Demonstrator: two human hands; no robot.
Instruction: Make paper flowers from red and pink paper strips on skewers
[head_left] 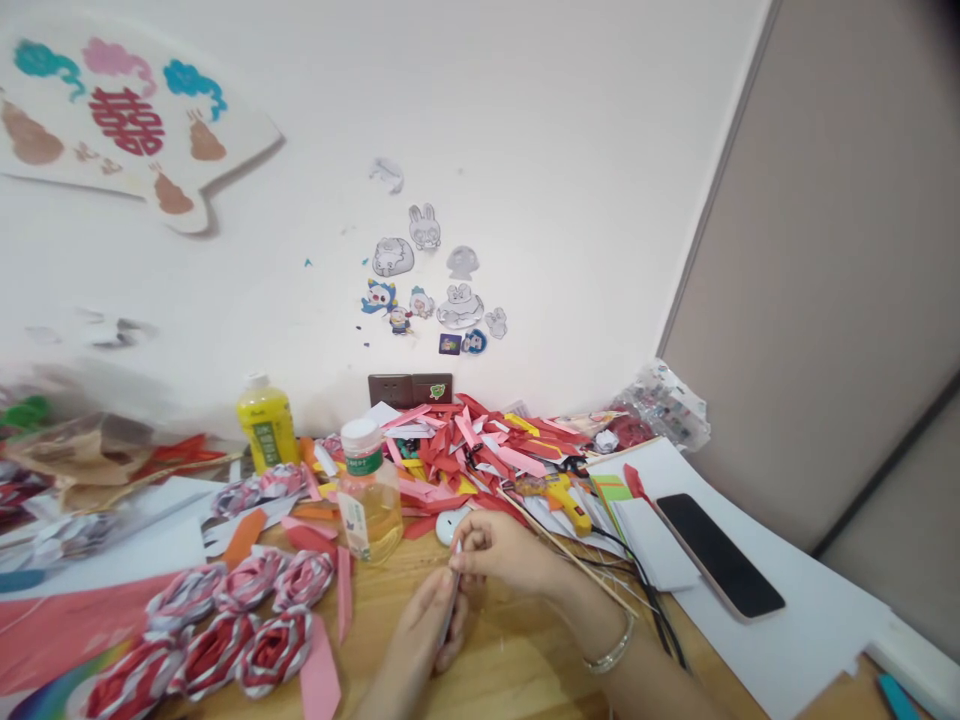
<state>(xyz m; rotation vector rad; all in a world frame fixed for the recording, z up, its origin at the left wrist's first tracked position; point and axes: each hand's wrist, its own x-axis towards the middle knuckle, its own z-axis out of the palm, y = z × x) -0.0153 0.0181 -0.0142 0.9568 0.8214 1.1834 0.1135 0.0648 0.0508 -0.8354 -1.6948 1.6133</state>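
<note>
Close together above the wooden table, both hands are closed on one thin pale strip (451, 608), which looks like paper seen almost edge-on. My left hand (429, 618) grips its lower part, with thumb on top and fingers curled around. Its upper end is pinched between the thumb and fingertips of my right hand (491, 548). Just behind the fingers lies a small white round object (448, 524), partly hidden. To the left stand a clear bottle of yellowish liquid (373, 505) and several twisted paper rosettes (277, 645) in red, pink and white.
Red, pink and yellow paper strips (480, 445) are heaped along the wall. A yellow glue gun (568, 503) with a black cable lies at right, near a phone (720, 555) on white paper (802, 640). A yellow drink bottle (268, 425) stands at back left.
</note>
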